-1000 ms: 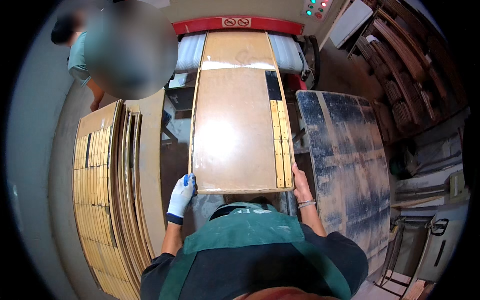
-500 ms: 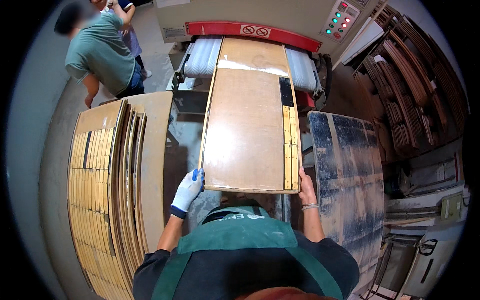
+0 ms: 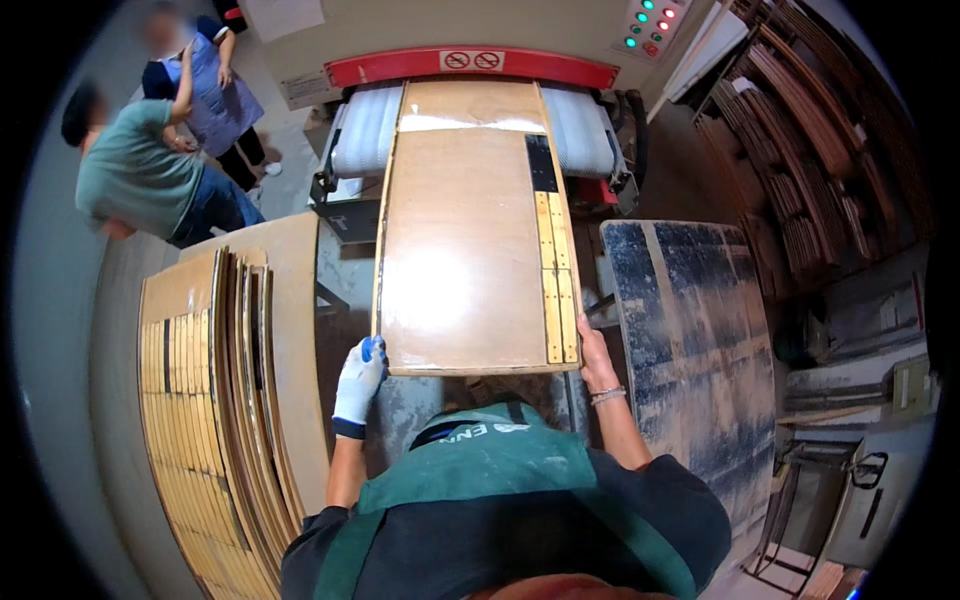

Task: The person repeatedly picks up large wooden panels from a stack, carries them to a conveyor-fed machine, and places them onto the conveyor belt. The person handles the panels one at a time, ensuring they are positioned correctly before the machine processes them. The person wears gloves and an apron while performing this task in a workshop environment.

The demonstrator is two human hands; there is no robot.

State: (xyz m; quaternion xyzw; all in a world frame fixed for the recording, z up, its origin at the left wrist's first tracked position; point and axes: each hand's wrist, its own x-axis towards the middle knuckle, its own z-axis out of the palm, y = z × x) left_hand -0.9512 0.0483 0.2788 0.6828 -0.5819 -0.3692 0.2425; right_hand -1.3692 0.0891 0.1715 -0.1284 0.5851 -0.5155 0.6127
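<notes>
A long brown wooden board with a thin raised rim lies in front of me, its far end on the conveyor belt beneath the machine's red bar. Along its right side sit yellow drilled wooden strips and a black piece. My left hand, in a white and blue glove, is closed on the board's near left corner. Bare and wearing a bracelet, my right hand grips the right edge near the other corner. Both thumbs rest at the rim; the other fingers are partly hidden.
Left of me, a table bears stacked boards with rows of yellow strips. A worn dark panel stands at my right. Two people are at the far left. Racked boards and a lit control panel are right.
The view has shifted, so the board and machine appear further left. Both hands keep their hold on the board. The second person at the far left shows more fully now.
</notes>
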